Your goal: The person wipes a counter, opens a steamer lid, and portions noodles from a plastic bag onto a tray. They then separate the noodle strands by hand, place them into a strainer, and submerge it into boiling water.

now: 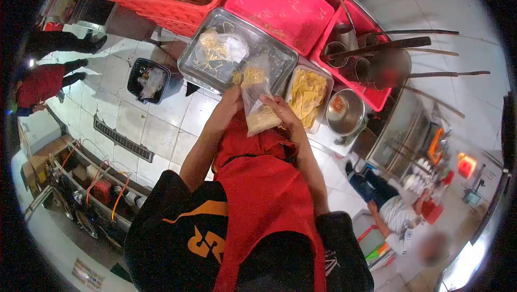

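A clear plastic bag of noodles (257, 94) is held upright in front of the red apron, its noodles bunched in the upper part and at the bottom. My left hand (231, 99) is closed at the bag's left edge, its fingertips partly hidden. On the other side, my right hand (281, 112) grips the bag with the thumb across its front. Just beyond is a metal tray (280, 49) with a second heap of noodles (212, 44) and crumpled plastic on it. Flat yellow dough sheets (308, 95) fill a tub right of my right hand.
Behind the tray stand a red crate (156, 4) and a pink tray (301, 20) with noodle scraps. Long-handled strainers (377, 49) and a metal bowl (344, 129) lie right. A black bin (135, 70) stands on the floor left. People are at left (43, 84) and lower right (397, 214).
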Demonstrator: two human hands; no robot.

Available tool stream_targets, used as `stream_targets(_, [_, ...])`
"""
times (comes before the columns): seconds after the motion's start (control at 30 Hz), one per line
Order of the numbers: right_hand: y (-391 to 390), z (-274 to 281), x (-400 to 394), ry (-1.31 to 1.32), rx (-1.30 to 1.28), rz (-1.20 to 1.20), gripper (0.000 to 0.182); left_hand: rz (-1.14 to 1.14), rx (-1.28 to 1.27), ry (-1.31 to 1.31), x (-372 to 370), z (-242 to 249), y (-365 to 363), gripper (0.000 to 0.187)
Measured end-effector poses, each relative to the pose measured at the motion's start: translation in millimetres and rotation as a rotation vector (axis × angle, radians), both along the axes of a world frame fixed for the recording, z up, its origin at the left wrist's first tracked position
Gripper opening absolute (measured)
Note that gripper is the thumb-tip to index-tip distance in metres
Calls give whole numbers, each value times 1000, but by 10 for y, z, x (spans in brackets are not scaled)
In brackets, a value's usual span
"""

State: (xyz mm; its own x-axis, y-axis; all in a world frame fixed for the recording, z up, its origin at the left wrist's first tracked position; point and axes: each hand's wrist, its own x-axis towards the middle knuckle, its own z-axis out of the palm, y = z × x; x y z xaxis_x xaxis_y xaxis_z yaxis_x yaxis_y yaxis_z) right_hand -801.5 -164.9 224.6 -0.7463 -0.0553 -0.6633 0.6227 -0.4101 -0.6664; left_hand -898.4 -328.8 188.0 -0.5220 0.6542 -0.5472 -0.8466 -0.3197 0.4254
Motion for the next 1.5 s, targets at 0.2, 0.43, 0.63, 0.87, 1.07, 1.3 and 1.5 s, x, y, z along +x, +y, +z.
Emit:
stream_targets(0.2, [-35, -656, 141, -65, 343, 81, 42, 42, -144, 159, 54, -142, 22, 50])
stream_targets(0.43, [4, -194, -7, -200, -6, 88, 48, 59, -46, -84, 55, 619, 76, 50])
stream_targets(0.63, [-8, -492, 103, 430, 64, 19, 57, -8, -105, 54, 106, 210, -36, 48])
stream_targets(0.87, [-67, -408, -69, 81, -596, -107, 49, -169, -92, 108, 7, -276, -128, 46])
stream_targets(1.07, [10, -253, -121, 75, -771, -113, 42, -208, -198, 141, -193, -474, -372, 43])
stream_targets(1.3, [35, -184, -57, 91, -850, -113, 37, -221, -155, 215, -552, -637, -279, 41])
stream_targets(1.5, [46, -233, 62, 73, -901, -137, 34, -204, -174, 285, -686, -392, -226, 35])
